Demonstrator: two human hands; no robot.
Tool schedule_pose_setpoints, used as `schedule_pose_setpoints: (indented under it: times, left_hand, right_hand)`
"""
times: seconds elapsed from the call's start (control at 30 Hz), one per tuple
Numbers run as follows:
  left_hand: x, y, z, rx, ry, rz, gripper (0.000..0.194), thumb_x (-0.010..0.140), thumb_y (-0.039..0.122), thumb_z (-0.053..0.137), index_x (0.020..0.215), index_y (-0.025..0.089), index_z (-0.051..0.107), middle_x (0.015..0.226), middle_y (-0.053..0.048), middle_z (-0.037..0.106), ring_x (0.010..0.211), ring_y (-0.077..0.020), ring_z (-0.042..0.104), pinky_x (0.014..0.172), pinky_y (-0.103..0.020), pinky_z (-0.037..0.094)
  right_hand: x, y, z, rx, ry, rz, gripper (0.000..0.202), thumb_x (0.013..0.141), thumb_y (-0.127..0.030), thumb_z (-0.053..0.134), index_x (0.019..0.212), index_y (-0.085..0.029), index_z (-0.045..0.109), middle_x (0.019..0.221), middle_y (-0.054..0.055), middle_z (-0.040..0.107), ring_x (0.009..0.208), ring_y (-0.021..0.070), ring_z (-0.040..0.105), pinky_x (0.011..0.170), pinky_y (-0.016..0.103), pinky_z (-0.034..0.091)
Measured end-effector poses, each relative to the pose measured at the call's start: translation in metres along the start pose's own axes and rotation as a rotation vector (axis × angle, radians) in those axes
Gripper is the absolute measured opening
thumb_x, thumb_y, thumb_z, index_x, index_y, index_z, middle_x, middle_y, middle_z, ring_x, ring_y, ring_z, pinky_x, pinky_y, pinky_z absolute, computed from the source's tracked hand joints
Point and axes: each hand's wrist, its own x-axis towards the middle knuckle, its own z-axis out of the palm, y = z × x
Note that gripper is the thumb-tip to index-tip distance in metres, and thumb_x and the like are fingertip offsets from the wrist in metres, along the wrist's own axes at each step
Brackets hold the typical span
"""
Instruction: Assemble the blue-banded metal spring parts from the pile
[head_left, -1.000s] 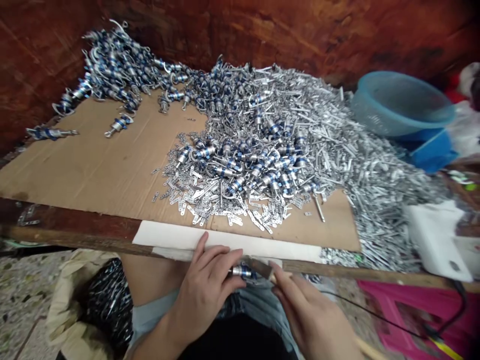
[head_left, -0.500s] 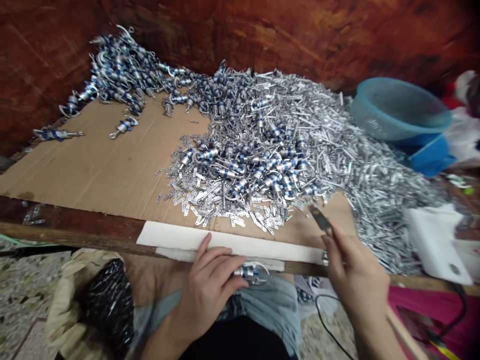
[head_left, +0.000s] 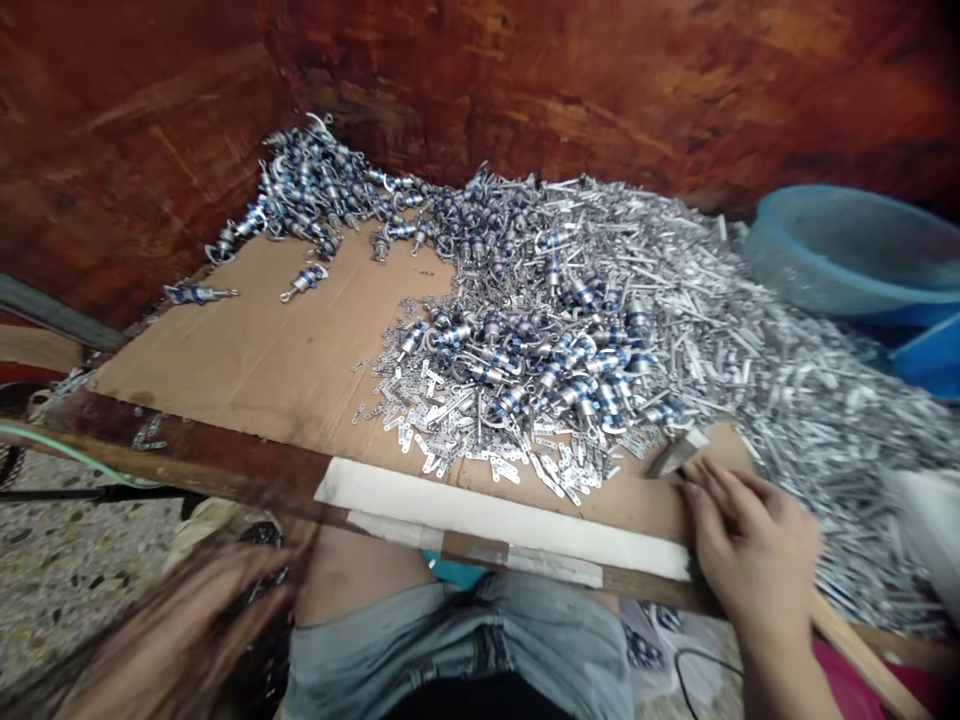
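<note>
My right hand (head_left: 757, 550) is closed around the wooden handle of a hammer (head_left: 862, 650). The hammer's metal head rests on or just above the cardboard (head_left: 277, 360), at the front edge of the heap. My left hand (head_left: 202, 620) is at lower left, below the table edge and over a bag with dark contents (head_left: 266, 590). Motion smears its fingers, and whether it holds anything does not show. Between the hands, a white strip (head_left: 495, 515) lies along the table's front edge.
Silver-and-blue metal fittings (head_left: 547, 370) lie heaped with small flat perforated links (head_left: 450, 420). Many thin metal pieces (head_left: 712, 330) spread to the right. A pale blue basin (head_left: 847, 250) stands at the back right, and a reddish-brown wall (head_left: 525, 90) rises behind.
My left hand has swung from the strip to the lower left, and the fitting it held is out of sight. My right hand still grips the hammer, whose head is now turned. The view has shifted.
</note>
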Motion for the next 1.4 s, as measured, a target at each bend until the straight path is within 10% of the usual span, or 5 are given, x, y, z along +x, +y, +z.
schedule_pose_setpoints:
  times: [0.27, 0.4, 0.73, 1.13, 1.4]
  left_hand:
    - [0.157, 0.095, 0.121, 0.196, -0.071, 0.175, 0.012, 0.084, 0.022, 0.059, 0.092, 0.014, 0.062, 0.087, -0.006, 0.068, 0.088, -0.0223, 0.060, 0.078, -0.037, 0.048]
    - [0.189, 0.104, 0.143, 0.231, -0.203, 0.145, 0.023, 0.071, 0.013, 0.069, 0.092, 0.012, 0.063, 0.074, -0.004, 0.064, 0.078, -0.0239, 0.060, 0.075, -0.040, 0.049]
    - [0.121, 0.088, 0.077, -0.193, -0.196, 0.021, 0.024, 0.086, 0.020, 0.051, 0.109, 0.022, 0.054, 0.096, -0.003, 0.053, 0.083, -0.0141, 0.056, 0.069, -0.024, 0.049]
    - [0.047, 0.099, 0.110, -0.450, -0.202, -0.011, 0.020, 0.080, 0.005, 0.055, 0.091, 0.021, 0.063, 0.092, -0.003, 0.061, 0.085, -0.0115, 0.062, 0.075, -0.019, 0.051]
    - [0.049, 0.105, 0.115, -0.444, -0.070, 0.050, 0.014, 0.078, 0.016, 0.066, 0.091, 0.021, 0.067, 0.085, -0.003, 0.063, 0.076, -0.0126, 0.064, 0.068, -0.019, 0.054]
  right_hand:
    - [-0.003, -0.027, -0.015, 0.150, 0.009, -0.055, 0.026, 0.087, -0.029, 0.050, 0.107, -0.019, 0.063, 0.097, 0.011, 0.060, 0.087, 0.0247, 0.056, 0.079, 0.046, 0.043]
    - [-0.009, -0.031, -0.018, 0.161, 0.001, -0.088, 0.023, 0.086, -0.026, 0.051, 0.102, -0.017, 0.064, 0.097, 0.012, 0.059, 0.090, 0.0258, 0.054, 0.080, 0.046, 0.041]
    - [0.006, -0.093, -0.015, 0.459, -0.367, -0.163, 0.009, 0.087, -0.020, 0.052, 0.088, -0.021, 0.061, 0.084, 0.004, 0.060, 0.082, 0.0188, 0.052, 0.072, 0.033, 0.042]
    - [0.014, -0.114, -0.005, 0.202, -0.517, -0.221, 0.008, 0.085, -0.018, 0.052, 0.082, -0.019, 0.059, 0.080, 0.005, 0.058, 0.076, 0.0218, 0.046, 0.067, 0.035, 0.035]
    - [0.008, -0.123, -0.053, 0.710, -0.580, -0.232, 0.008, 0.087, -0.015, 0.049, 0.083, -0.021, 0.052, 0.076, 0.001, 0.058, 0.073, 0.0143, 0.055, 0.062, 0.025, 0.044]
